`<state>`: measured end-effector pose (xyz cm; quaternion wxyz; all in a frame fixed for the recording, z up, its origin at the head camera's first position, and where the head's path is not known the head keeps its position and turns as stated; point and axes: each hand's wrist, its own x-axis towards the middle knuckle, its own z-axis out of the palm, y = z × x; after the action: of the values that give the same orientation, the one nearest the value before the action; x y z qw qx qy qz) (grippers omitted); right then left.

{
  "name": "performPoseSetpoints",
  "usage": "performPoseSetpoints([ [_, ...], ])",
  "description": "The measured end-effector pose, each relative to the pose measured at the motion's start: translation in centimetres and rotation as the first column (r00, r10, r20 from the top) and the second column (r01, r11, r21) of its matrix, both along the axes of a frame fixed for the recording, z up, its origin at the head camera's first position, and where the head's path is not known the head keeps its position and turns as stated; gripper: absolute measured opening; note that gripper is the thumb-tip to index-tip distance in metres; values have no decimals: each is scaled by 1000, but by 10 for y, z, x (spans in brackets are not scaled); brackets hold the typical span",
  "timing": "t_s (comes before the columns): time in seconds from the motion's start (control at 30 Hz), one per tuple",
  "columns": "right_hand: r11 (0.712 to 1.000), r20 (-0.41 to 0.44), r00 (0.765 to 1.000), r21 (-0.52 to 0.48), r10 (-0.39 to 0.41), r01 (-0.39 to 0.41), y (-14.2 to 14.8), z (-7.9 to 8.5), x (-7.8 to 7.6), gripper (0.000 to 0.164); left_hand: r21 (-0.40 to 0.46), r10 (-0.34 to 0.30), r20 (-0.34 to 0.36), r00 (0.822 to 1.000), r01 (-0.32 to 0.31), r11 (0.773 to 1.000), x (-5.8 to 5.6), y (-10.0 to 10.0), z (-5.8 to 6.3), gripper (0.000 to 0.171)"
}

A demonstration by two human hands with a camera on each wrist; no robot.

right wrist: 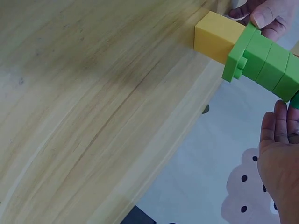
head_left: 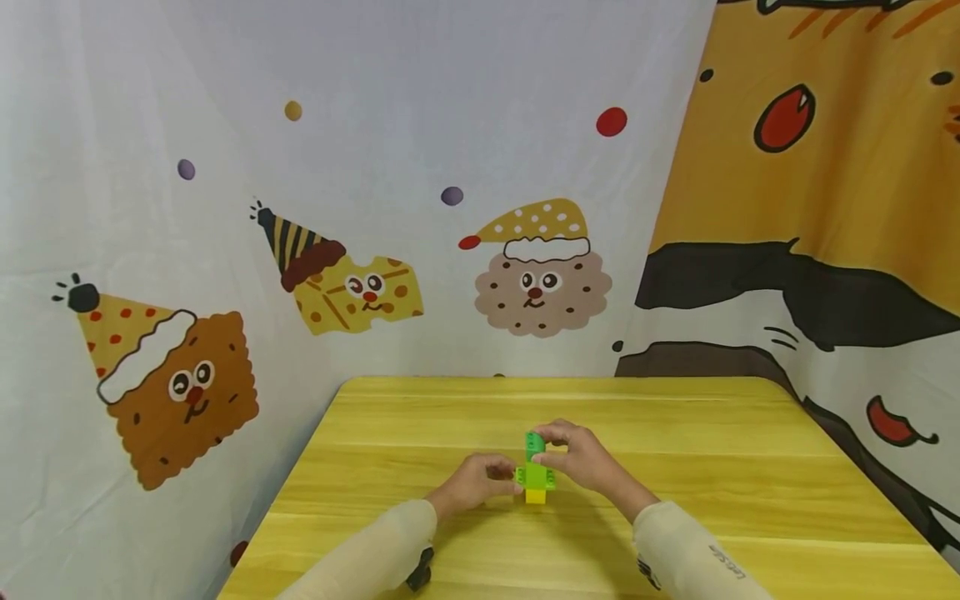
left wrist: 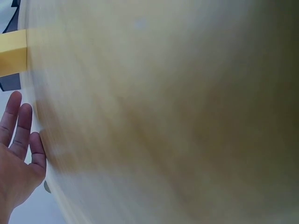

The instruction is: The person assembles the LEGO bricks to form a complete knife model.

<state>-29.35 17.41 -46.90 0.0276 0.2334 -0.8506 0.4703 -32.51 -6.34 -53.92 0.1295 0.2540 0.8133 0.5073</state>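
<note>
A small tower of toy building bricks stands upright on the table. Its base is a yellow brick (head_left: pixel 536 497), also large in the right wrist view. A wider lime-green brick (right wrist: pixel 242 49) sits across it, studs showing on its overhanging ends, with several lime bricks (right wrist: pixel 272 67) stacked above. At the top is a darker green brick (head_left: pixel 533 444), which my right hand (head_left: pixel 581 454) pinches between thumb and fingers. My left hand (head_left: pixel 478 482) holds the wide brick's left end with thumb and finger. Its other fingers (left wrist: pixel 22 135) extend loosely in the left wrist view.
The wood-grain table (head_left: pixel 420 417) reaches back to a white cloth (head_left: pixel 412 100) printed with cartoon snacks. An orange-and-black printed cloth (head_left: pixel 750 200) hangs at the right. A dark object (head_left: pixel 422 570) sits by the left sleeve.
</note>
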Motion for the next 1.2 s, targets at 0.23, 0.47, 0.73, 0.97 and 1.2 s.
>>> performPoseSetpoints([
  [0.23, 1000, 5, 1000, -21, 18, -18, 1, -1, 0, 31, 2, 14, -15, 1000, -14, 1000, 5, 3, 5, 25],
  [0.47, 1000, -6, 1000, -2, 2, -2, 5, -7, -4, 32, -4, 5, -18, 1000, -6, 1000, 2, 2, 2, 30],
  [0.73, 999, 21, 1000, -40, -3, 4, 3, -8, -1, 32, 0, 5, -3, 1000, -5, 1000, 1, 1, 0, 31],
  [0.97, 994, 62, 997, -102, -34, 41, 1, -16, 0, 34, 0, 0, -12, 1000, 0, 1000, 0, 1, -1, 25],
  [1.2, 989, 47, 997, -131, -62, 67, 1, -17, 1, 37, 0, 1, -18, 1000, -1, 1000, 1, 2, 2, 26],
])
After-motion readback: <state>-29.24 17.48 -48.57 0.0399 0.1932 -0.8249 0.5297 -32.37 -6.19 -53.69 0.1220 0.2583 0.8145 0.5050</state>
